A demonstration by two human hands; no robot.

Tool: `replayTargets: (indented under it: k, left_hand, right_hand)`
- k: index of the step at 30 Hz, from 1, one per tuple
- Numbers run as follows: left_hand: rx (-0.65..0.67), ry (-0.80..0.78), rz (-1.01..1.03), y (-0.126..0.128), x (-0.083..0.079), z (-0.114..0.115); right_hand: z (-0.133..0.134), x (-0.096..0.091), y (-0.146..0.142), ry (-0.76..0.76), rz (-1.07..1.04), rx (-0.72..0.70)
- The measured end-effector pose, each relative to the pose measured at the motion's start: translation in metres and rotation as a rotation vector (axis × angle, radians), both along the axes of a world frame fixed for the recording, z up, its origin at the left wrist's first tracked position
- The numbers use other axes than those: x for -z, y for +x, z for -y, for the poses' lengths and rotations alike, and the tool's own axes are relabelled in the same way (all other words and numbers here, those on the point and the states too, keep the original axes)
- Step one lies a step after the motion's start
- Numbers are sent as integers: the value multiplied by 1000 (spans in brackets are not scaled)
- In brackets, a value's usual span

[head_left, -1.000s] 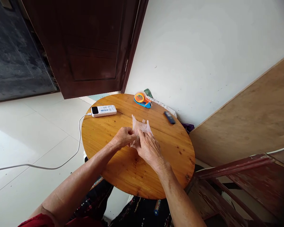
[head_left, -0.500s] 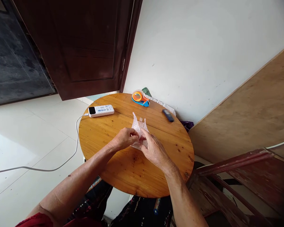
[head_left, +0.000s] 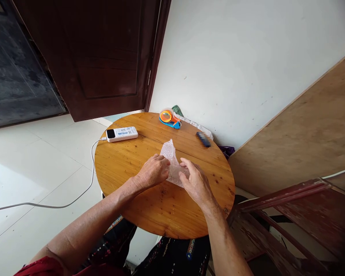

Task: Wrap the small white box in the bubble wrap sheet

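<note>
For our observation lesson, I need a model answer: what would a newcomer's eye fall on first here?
Probably the bare left hand and right hand, at a piece of bubble wrap near the middle of the round wooden table. Next, the bright orange-and-blue tape dispenser by the table's far edge, and the corded white device on the table's left side.

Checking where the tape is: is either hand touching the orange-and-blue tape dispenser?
No, the tape dispenser sits near the far edge of the wooden table, apart from the left hand and right hand.
</note>
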State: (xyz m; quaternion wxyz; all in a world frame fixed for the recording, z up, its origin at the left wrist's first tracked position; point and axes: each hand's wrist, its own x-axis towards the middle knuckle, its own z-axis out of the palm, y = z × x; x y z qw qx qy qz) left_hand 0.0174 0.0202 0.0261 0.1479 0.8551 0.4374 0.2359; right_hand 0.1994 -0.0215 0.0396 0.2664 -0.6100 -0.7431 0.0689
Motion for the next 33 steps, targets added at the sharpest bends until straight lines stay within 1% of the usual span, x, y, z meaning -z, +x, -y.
replayTargets:
  k: [3,6,8,10,13,16,20,22,23,26,29,31,33]
  left_hand:
    - [37,18,-65,0,-1,0]
    - [13,24,-76,-1,-1,1]
    - [1,20,-77,-1,-1,2]
    - [0,14,-85,-1,-1,3]
    - [-3,8,-102,-1,-2,4]
    - [2,-7,-120,0,-5,4]
    - [23,-28,-127,0,-6,2]
    - [34,-33,-131,0,-6,0]
    - [38,-33,-132,1,-5,-1]
    - [48,-44,-125,1,-5,-4]
    - [68,-73,-106,1,-7,-5]
    - [73,-90,-103,1,-9,-5]
    - [60,-98,-104,1,-10,-5]
  right_hand:
    - [2,8,10,43,23,98]
    - [2,14,13,-19,-51,148]
    - [1,14,14,-60,-124,156]
    - [-3,11,15,-59,-160,113]
    - [-12,4,14,-66,-124,-17]
    - [-25,-4,9,-190,-62,-92]
    - [-38,-12,8,-418,18,-84]
    - [-39,-15,12,-488,4,-71]
    - [-37,-15,15,-499,-25,-56]
    - [-28,-7,25,-470,-174,3]
    - [-21,11,30,-408,-345,41]
    - [-19,24,29,-346,-403,86]
    - [-19,32,26,-273,-410,153]
